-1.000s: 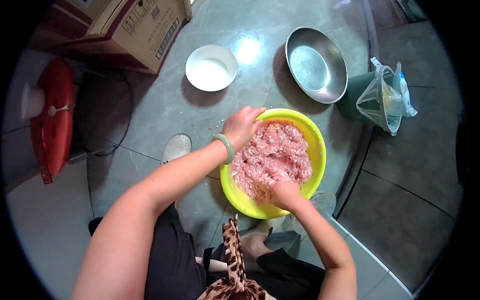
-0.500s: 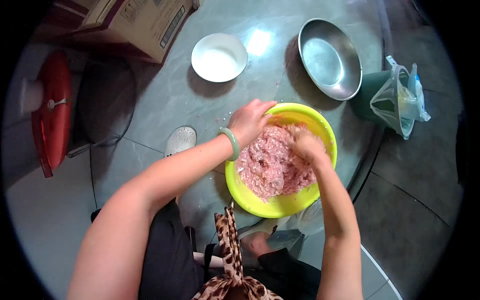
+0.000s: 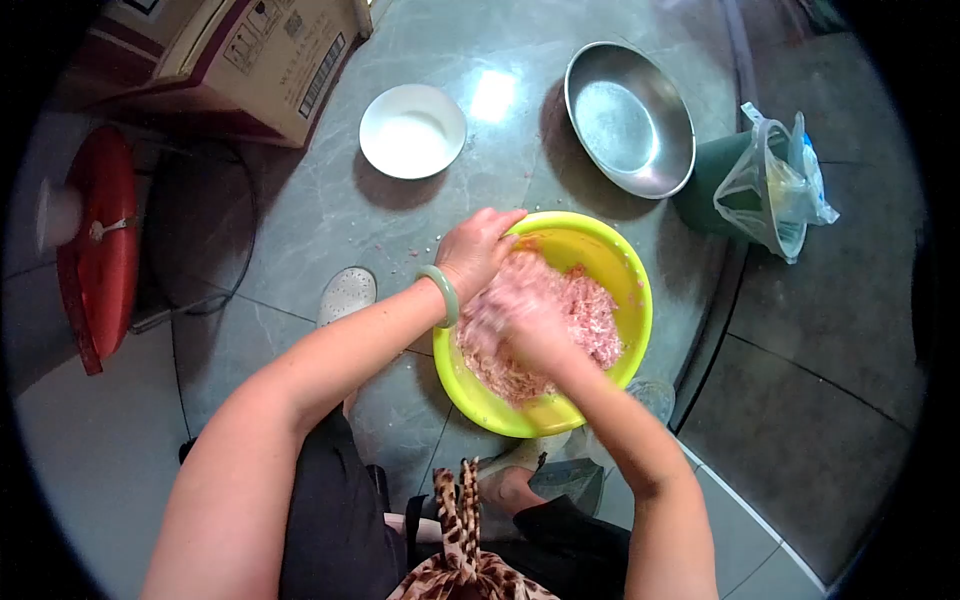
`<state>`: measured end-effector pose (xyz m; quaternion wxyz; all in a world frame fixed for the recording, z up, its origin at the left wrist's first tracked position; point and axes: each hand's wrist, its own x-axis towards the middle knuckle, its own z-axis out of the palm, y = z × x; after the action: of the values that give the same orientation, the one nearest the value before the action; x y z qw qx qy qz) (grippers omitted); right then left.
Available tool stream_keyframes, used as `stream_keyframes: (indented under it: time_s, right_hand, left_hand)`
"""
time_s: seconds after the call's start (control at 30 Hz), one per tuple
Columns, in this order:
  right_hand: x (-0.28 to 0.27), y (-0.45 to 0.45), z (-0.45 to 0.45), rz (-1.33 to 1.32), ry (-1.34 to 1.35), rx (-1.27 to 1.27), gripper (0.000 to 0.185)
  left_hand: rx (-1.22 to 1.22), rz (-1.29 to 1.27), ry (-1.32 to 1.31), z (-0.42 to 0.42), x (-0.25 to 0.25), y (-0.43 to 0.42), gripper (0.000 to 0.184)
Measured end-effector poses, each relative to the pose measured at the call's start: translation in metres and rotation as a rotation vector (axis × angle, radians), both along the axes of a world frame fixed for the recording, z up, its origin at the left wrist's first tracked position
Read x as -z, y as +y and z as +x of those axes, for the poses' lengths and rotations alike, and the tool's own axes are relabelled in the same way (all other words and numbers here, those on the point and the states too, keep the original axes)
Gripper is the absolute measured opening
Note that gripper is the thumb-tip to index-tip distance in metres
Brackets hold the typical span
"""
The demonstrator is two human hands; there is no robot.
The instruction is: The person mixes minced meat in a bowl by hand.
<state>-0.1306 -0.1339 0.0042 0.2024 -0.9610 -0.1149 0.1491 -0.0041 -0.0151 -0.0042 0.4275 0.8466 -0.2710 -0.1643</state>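
Observation:
A yellow-green basin (image 3: pixel 642 300) stands on the floor before me, with pink minced meat (image 3: pixel 592 318) in it. My left hand (image 3: pixel 476 252), a pale green bangle on its wrist, grips the basin's upper left rim, thumb side toward the meat. Down in the mince, at the left and middle of the basin, is my right hand (image 3: pixel 538 338). Motion smears its fingers and the mince partly hides them, so their closure does not show.
Beyond the basin are a white bowl (image 3: pixel 412 132) and an oval steel bowl (image 3: pixel 632 125). A green bin (image 3: pixel 722 185) with a plastic liner stands at right. Cardboard boxes (image 3: pixel 265 75) and a red stool (image 3: pixel 105 240) are on the left.
My right hand has swept from the basin's right side to its left and middle through the mince. My left hand keeps its hold on the rim. The whole view has shifted slightly.

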Motion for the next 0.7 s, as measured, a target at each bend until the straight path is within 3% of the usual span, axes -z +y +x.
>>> stream_keyframes:
  time_s: [0.03, 0.1, 0.13, 0.2, 0.27, 0.37, 0.4, 0.43, 0.5, 0.53, 0.6, 0.63, 0.7]
  right_hand:
    - [-0.005, -0.016, 0.009, -0.032, -0.074, 0.145, 0.049]
    - [0.012, -0.058, -0.012, -0.071, 0.021, 0.263, 0.048]
    - [0.0, -0.061, -0.017, -0.215, 0.297, 0.322, 0.051]
    - [-0.02, -0.05, -0.043, -0.353, 0.495, 0.373, 0.052]
    - [-0.021, -0.022, -0.082, -0.271, 0.378, 0.35, 0.045]
    - [0.002, 0.017, -0.102, -0.074, -0.15, 0.13, 0.039]
    - [0.004, 0.022, -0.09, -0.074, -0.155, 0.129, 0.039]
    - [0.005, 0.024, -0.069, -0.127, 0.1, -0.013, 0.041]
    - [-0.005, 0.013, -0.02, -0.178, 0.256, -0.097, 0.039]
    - [-0.011, 0.002, 0.002, -0.175, 0.162, -0.042, 0.035]
    - [0.009, -0.036, 0.003, -0.257, 0.259, 0.157, 0.025]
    - [0.0, -0.046, -0.002, 0.064, -0.267, 0.229, 0.029]
    - [-0.001, -0.056, -0.034, -0.205, -0.064, 0.337, 0.041]
  left_hand:
    - [-0.009, -0.016, -0.016, 0.0, 0.001, 0.0, 0.035]
    - [-0.013, -0.032, -0.035, 0.0, -0.001, 0.002, 0.035]
    - [-0.006, -0.02, -0.021, 0.0, -0.002, 0.002, 0.035]
    - [-0.002, -0.014, -0.009, 0.001, -0.002, 0.0, 0.034]
    - [-0.025, -0.051, -0.001, -0.001, 0.0, 0.0, 0.035]
    - [-0.042, -0.053, -0.046, -0.001, 0.002, -0.002, 0.032]
    - [-0.043, -0.054, -0.051, 0.0, 0.002, -0.002, 0.032]
    - [-0.032, -0.039, -0.046, -0.001, 0.002, -0.001, 0.032]
    - [-0.016, -0.022, -0.044, 0.002, 0.002, -0.002, 0.032]
    - [-0.008, -0.019, -0.041, 0.002, 0.001, -0.001, 0.033]
    - [-0.006, -0.013, -0.035, 0.0, 0.002, 0.002, 0.035]
    - [-0.015, -0.039, -0.041, 0.0, 0.004, 0.002, 0.035]
    - [-0.018, -0.069, -0.042, -0.001, 0.003, 0.001, 0.035]
